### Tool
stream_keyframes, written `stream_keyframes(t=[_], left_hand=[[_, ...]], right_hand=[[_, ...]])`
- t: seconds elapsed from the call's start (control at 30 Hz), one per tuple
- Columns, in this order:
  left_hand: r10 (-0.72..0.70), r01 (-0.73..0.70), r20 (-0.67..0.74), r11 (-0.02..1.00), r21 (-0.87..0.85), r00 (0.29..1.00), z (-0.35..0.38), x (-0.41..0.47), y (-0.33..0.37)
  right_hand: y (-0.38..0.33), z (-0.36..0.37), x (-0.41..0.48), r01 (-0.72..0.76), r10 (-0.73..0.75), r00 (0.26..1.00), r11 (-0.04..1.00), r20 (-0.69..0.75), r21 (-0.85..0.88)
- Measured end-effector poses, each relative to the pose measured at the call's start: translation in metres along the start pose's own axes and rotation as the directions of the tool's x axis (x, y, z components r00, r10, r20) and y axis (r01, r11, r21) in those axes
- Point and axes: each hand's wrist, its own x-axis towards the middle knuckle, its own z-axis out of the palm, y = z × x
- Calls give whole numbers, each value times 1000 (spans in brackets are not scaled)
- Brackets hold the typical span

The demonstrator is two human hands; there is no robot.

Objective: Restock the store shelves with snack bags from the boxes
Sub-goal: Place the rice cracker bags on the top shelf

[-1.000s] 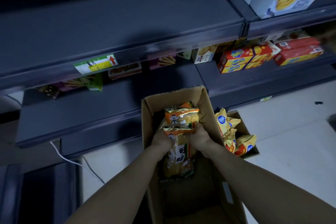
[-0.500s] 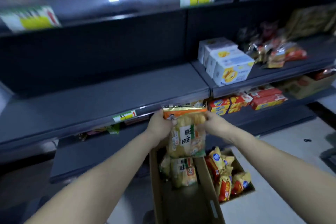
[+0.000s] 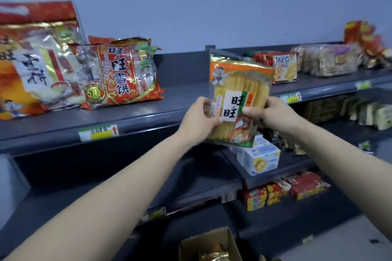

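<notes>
Holding: a yellow-and-orange rice cracker bag [image 3: 237, 101] is upright in the air before the top shelf [image 3: 182, 101], gripped at both side edges in the head view.
Left grip: the left hand [image 3: 199, 121] curls its fingers round the bag's left edge, with the thumb across the front.
Right grip: the right hand [image 3: 273, 112] pinches the right edge, with the thumb on the printed front and the fingers behind.
Bag's place: it is raised at the shelf's front lip and rests on nothing; its bottom edge shows in front of the white cartons [image 3: 261, 154] one level down.
Shelf space: bare grey deck lies between the big red rice cracker bags [image 3: 121, 74] on the left and the upright divider [image 3: 209, 48] just behind the held bag.
Source: a cardboard box [image 3: 212, 241] stands open on the floor below, with foil packs showing inside.
Step in hand: judged to be carrying one bag up to the shelf, with the placing not yet done.
Next move: it likely calls for pushing the bag forward over the lip onto the bare stretch, face out, beside the red bags. Both hands would then let go. The crackers are brittle, so a light grip suits, and the bag may topple if stood unsupported.
</notes>
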Motion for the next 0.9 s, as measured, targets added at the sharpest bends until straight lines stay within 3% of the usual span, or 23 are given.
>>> stream_keyframes(t=[0.27, 0.57, 0.73, 0.9], left_hand=[[-13, -2, -156, 996, -93, 988, -60, 88, 12], [-124, 95, -284, 989, -113, 951, -56, 172, -31], [-202, 186, -404, 979, -79, 892, -34, 224, -63], [-187, 224, -509, 975, 11, 840, -26, 267, -90]], right_hand=[[-78, 26, 82, 242, -261, 955, 961, -144, -135], [-38, 43, 199, 198, -200, 980, 949, 19, -244], [-8, 48, 275, 226, -203, 973, 930, 105, -289], [15, 63, 336, 246, -217, 968, 926, 128, -288]])
